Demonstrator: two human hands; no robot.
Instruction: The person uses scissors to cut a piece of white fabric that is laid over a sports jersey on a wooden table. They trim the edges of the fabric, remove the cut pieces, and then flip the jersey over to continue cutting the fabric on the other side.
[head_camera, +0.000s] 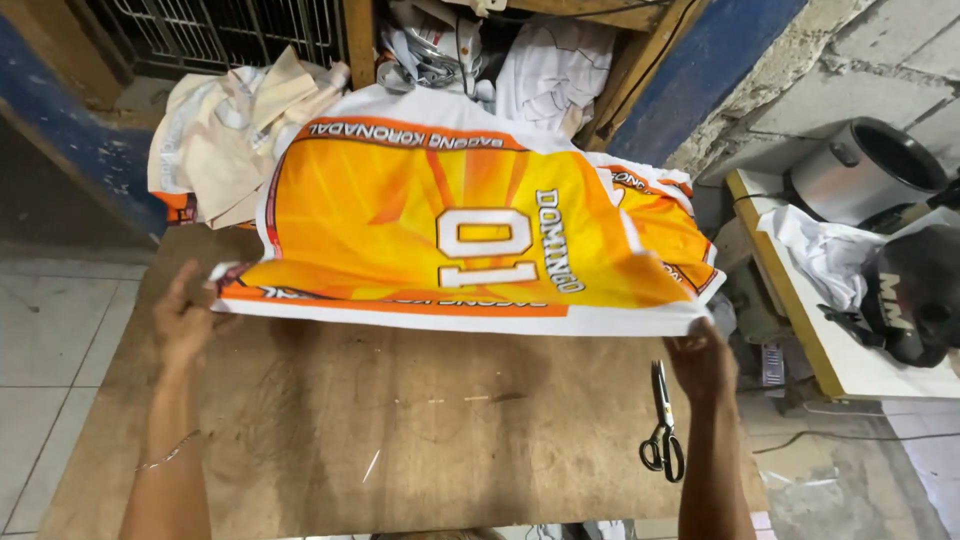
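Observation:
A large orange and yellow printed sheet (400, 210) with a white border lies spread over the far half of a brown wooden table (400, 440). My left hand (185, 315) grips the sheet's near left corner. My right hand (700, 360) holds its near right corner, lifting the front edge slightly off the table. More printed orange fabric (670, 225) lies under the sheet's right side.
Black-handled scissors (662, 425) lie on the table just beside my right wrist. Crumpled cream cloth (225, 125) is piled at the back left. White fabric (555, 65) fills a wooden shelf behind. A side table at the right carries a metal pot (865, 170) and a dark helmet (915, 295).

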